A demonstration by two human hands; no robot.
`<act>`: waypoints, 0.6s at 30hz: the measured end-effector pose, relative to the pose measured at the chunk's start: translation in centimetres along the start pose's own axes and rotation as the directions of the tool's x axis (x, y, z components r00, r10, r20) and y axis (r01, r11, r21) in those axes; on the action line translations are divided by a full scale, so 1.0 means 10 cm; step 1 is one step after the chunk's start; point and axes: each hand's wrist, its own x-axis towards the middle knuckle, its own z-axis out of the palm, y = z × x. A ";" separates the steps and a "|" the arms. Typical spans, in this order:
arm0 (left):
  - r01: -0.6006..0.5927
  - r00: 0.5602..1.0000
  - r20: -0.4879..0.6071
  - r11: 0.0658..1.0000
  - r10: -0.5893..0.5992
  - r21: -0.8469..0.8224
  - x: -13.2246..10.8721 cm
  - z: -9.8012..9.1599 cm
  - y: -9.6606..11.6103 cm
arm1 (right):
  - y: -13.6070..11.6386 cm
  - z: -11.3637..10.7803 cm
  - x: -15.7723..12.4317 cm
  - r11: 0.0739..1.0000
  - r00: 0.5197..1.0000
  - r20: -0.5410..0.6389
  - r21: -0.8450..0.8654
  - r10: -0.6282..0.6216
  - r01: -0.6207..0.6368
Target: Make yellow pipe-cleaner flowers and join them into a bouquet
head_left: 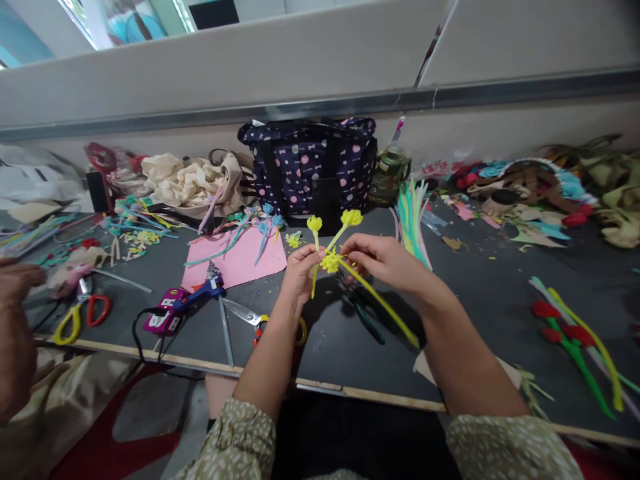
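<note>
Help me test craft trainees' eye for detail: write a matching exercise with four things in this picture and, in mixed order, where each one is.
Things
1. yellow flowers
2. dotted bag
3. blue glue gun
4. red flowers

Places
A. toward the right end of the table
B. held up in the left hand
C. at the near edge of the pink sheet
D. at the back, by the wall

Right pairs
1-B, 2-D, 3-C, 4-A
</note>
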 end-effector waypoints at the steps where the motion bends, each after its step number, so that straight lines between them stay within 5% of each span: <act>1: 0.033 0.999 0.003 0.999 -0.033 -0.029 0.01 -0.01 0.00 | -0.01 -0.01 -0.02 1.000 1.000 0.016 -0.026 -0.017 0.018; 7: 0.189 0.977 0.134 0.960 -0.163 -0.206 0.03 -0.08 -0.02 | -0.13 -0.02 -0.05 0.875 0.941 -0.121 -0.420 -0.317 0.241; 14: 0.268 0.959 0.163 0.926 -0.230 -0.268 0.01 -0.06 -0.02 | -0.09 0.16 0.06 0.545 0.828 -0.033 -0.767 -0.560 0.339; 18: 0.281 0.952 0.208 0.911 -0.225 -0.301 0.00 -0.06 -0.03 | -0.04 0.19 0.08 0.459 0.763 -0.045 -0.821 -0.645 0.340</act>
